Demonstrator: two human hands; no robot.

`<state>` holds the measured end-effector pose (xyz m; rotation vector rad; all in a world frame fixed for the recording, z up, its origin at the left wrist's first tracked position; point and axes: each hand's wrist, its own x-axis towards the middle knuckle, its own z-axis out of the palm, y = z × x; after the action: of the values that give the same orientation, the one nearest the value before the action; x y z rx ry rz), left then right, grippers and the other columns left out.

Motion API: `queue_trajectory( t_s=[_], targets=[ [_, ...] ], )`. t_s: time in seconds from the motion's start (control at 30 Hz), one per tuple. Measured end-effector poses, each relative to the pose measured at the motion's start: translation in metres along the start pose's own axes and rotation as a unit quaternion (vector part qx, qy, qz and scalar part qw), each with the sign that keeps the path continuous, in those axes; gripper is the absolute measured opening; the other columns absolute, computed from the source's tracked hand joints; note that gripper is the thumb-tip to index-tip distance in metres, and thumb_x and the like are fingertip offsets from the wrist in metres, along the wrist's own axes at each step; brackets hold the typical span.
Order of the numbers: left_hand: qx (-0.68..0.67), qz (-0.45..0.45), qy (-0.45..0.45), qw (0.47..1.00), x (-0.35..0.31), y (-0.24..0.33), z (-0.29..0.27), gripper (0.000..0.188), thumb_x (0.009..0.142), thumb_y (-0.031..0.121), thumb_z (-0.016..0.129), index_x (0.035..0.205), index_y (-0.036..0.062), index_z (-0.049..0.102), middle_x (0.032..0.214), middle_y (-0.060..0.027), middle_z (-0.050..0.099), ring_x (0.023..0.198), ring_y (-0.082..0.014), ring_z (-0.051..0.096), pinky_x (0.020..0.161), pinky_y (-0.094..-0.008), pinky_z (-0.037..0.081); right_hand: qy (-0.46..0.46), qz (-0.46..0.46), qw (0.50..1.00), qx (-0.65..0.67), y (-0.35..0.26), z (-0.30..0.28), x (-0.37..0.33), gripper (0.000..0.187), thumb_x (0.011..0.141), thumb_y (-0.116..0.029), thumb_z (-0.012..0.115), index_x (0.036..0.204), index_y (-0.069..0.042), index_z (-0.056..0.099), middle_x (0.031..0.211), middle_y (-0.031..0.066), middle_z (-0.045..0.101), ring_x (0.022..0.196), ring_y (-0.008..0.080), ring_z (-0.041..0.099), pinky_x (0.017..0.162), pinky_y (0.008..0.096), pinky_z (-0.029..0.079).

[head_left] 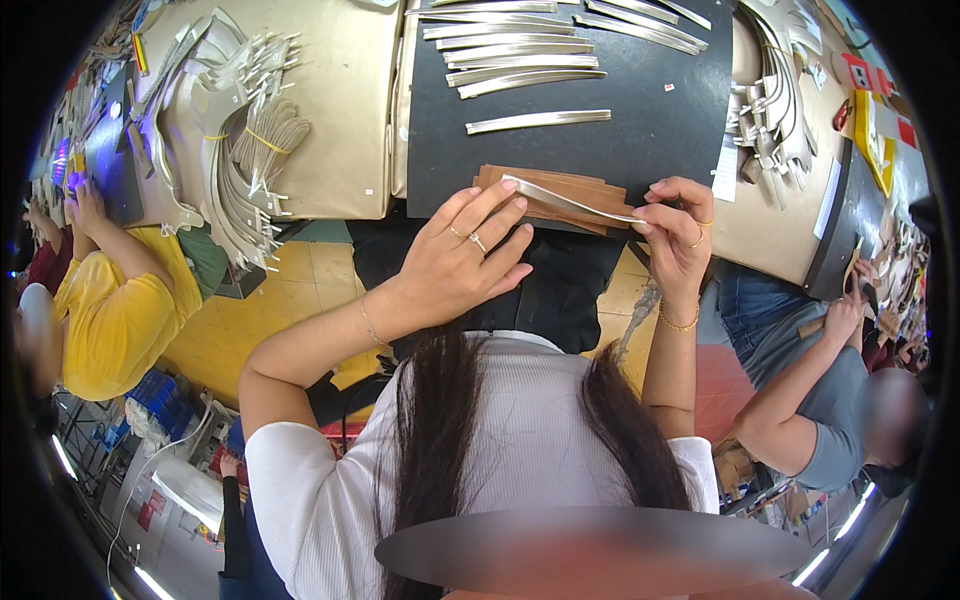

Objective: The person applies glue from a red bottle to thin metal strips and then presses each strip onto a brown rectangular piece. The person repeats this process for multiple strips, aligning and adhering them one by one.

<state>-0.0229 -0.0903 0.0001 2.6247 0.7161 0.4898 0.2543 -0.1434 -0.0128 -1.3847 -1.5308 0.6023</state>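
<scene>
A thin, pale silvery strip (570, 200) stretches between my hands, slightly bowed and tilted down to the right. Its right end is pinched between the thumb and fingers of my right hand (680, 240). My left hand (465, 250) is palm down with its fingers spread; a fingertip rests at the strip's left end. Under the strip lies a small stack of brown flat strips (600, 188) at the near edge of a black mat (640, 140). Beyond it, a single silvery strip (538, 122) lies by itself on the mat.
More silvery strips (520, 48) lie in rows toward the far side. Banded bundles of pale strips (270, 140) stand at the left, and another bundle (780, 100) at the right. Co-workers sit on both sides, one in a yellow shirt (125, 320), one in grey-blue (800, 400).
</scene>
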Motion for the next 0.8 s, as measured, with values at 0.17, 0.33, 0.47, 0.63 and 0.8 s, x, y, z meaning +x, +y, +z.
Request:
queue_trajectory(
  t_s=[0.17,0.33,0.47,0.63,0.8],
  targets=[
    [-0.009,0.002,-0.006,1.0,0.001,0.0,0.0,0.041,0.078,0.029,0.081,0.112,0.0078,0.068,0.134,-0.0129,0.057,0.133,-0.0326,0.05,0.106,-0.047,0.041,0.002,0.001,1.0,-0.016,0.0,-0.001,-0.002,0.023,0.072,0.001,0.081,0.091,-0.009,0.072,0.105,0.0075,0.058,0.092,0.0204,0.059,0.077,0.0307,0.051],
    [0.002,0.005,-0.014,1.0,0.002,0.001,0.0,0.041,0.079,0.029,0.079,0.112,0.0069,0.068,0.131,-0.0141,0.057,0.135,-0.0333,0.047,0.108,-0.0487,0.04,-0.005,0.018,0.999,-0.044,-0.003,-0.005,-0.005,0.019,0.074,-0.002,0.082,0.09,-0.008,0.072,0.105,0.0079,0.058,0.092,0.0206,0.059,0.077,0.0312,0.05],
    [0.027,0.007,-0.02,0.999,0.003,0.003,0.001,0.046,0.079,0.03,0.078,0.118,0.0095,0.065,0.131,-0.0142,0.056,0.135,-0.0326,0.046,0.107,-0.0491,0.039,-0.013,0.04,0.996,-0.078,-0.01,-0.007,-0.007,0.015,0.077,-0.005,0.081,0.087,-0.006,0.07,0.106,0.0085,0.058,0.094,0.022,0.059,0.078,0.0325,0.049],
    [0.046,-0.012,-0.019,0.999,0.003,0.008,0.002,0.055,0.08,0.029,0.077,0.13,0.0195,0.058,0.138,-0.0135,0.052,0.135,-0.0315,0.046,0.103,-0.0477,0.04,-0.005,0.123,0.986,-0.115,-0.021,-0.004,-0.008,0.012,0.078,-0.009,0.08,0.082,-0.005,0.069,0.11,0.0101,0.059,0.102,0.026,0.056,0.087,0.0361,0.045],
    [0.086,-0.013,-0.028,0.996,0.004,0.012,0.009,0.062,0.078,0.037,0.079,0.135,0.0271,0.056,0.148,-0.013,0.047,0.138,-0.03,0.043,0.108,-0.0477,0.032,-0.007,0.171,0.974,-0.146,-0.028,-0.001,-0.005,0.012,0.08,-0.014,0.078,0.081,-0.006,0.07,0.112,0.0103,0.059,0.107,0.0273,0.053,0.095,0.038,0.036]
  ],
)
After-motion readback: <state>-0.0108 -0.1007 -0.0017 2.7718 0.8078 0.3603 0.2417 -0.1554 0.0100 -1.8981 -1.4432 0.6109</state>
